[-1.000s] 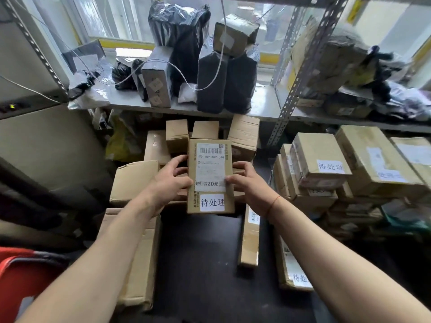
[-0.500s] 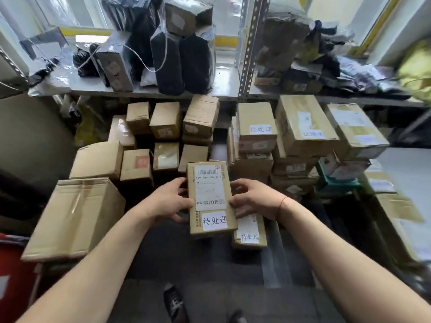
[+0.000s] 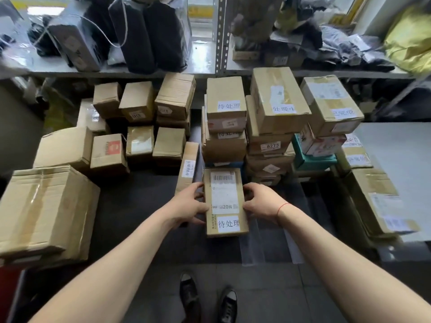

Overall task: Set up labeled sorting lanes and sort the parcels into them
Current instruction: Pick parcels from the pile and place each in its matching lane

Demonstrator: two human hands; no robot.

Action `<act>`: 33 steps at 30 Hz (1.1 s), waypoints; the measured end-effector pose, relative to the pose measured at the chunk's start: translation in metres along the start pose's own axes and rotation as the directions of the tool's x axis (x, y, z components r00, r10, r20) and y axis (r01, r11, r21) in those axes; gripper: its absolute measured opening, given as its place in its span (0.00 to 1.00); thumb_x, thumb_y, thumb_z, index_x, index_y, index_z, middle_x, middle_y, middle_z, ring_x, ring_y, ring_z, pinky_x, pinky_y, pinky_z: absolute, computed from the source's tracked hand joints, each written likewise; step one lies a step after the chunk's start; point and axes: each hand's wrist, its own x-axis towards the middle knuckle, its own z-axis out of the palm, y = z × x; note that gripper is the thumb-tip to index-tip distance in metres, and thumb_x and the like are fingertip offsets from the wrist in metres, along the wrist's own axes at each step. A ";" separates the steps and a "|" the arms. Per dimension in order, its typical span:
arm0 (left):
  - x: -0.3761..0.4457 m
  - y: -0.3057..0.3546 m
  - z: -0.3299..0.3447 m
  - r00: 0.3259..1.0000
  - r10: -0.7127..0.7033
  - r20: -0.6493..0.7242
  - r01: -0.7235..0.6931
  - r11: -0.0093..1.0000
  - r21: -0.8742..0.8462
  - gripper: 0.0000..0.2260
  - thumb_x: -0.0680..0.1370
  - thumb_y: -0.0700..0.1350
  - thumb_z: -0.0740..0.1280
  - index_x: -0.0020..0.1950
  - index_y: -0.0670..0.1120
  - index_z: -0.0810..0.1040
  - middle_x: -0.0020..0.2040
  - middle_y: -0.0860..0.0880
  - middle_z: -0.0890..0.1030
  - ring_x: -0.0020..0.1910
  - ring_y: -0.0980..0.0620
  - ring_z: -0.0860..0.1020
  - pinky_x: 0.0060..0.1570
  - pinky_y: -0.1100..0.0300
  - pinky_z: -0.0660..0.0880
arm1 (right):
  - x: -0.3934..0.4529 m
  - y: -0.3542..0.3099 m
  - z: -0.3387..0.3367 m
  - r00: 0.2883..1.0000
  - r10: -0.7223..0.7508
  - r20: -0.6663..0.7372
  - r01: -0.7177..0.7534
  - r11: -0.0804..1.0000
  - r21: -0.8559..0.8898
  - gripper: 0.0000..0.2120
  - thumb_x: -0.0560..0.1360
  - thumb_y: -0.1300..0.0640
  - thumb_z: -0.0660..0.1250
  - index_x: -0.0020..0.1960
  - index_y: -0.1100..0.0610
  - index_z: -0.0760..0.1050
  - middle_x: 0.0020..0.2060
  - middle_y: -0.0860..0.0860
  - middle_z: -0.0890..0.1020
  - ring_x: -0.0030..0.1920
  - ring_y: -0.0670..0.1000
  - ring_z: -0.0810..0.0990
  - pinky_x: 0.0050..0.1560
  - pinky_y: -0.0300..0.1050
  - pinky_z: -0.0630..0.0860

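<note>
Both hands, left (image 3: 186,206) and right (image 3: 261,201), pinch a labelled box (image 3: 225,203) by its long edges, label up, before the matching stack (image 3: 225,127).

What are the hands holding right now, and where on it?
A flat cardboard parcel labeled 待处理. The left hand grips its left long edge and the right hand its right long edge, fingers curled over the sides around mid-length.

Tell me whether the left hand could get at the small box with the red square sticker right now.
Probably not yet. The left hand and right hand both grip the labeled parcel, so it is busy. The red-sticker box sits uncovered at the front of its row, left of that hand, so its path looks open once freed.
</note>
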 end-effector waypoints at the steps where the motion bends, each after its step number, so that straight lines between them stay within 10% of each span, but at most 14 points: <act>1: 0.004 -0.001 0.002 1.000 -0.001 -0.005 0.001 1.000 -0.003 0.39 0.78 0.32 0.73 0.83 0.54 0.61 0.66 0.54 0.77 0.58 0.47 0.84 0.44 0.48 0.86 | 0.000 -0.002 0.000 1.000 -0.003 -0.020 0.002 0.999 -0.039 0.24 0.72 0.61 0.67 0.67 0.53 0.78 0.56 0.51 0.86 0.56 0.54 0.85 0.60 0.55 0.83; 13: 0.031 0.002 0.003 1.000 -0.004 -0.024 0.005 0.999 0.036 0.39 0.79 0.32 0.71 0.85 0.53 0.58 0.53 0.57 0.76 0.52 0.51 0.84 0.41 0.51 0.86 | 0.013 -0.004 0.008 0.982 -0.078 -0.175 0.045 0.982 -0.184 0.23 0.79 0.60 0.66 0.74 0.54 0.73 0.63 0.56 0.84 0.63 0.59 0.82 0.63 0.54 0.80; 23: 0.036 -0.005 0.000 0.999 0.013 -0.030 -0.012 0.999 0.038 0.38 0.80 0.35 0.71 0.84 0.56 0.59 0.74 0.49 0.74 0.61 0.47 0.83 0.48 0.44 0.86 | 0.014 -0.002 0.010 0.983 -0.103 -0.151 0.069 0.974 -0.216 0.27 0.80 0.61 0.65 0.78 0.53 0.70 0.65 0.55 0.83 0.65 0.59 0.81 0.67 0.53 0.78; 33: 0.014 -0.006 -0.003 0.943 0.268 -0.196 -0.108 0.806 0.582 0.20 0.83 0.51 0.68 0.76 0.51 0.75 0.70 0.49 0.80 0.67 0.50 0.78 0.67 0.54 0.76 | 0.001 -0.006 0.009 0.961 -0.161 -0.223 0.108 0.966 -0.233 0.17 0.79 0.52 0.68 0.67 0.52 0.78 0.59 0.51 0.84 0.59 0.55 0.83 0.54 0.46 0.79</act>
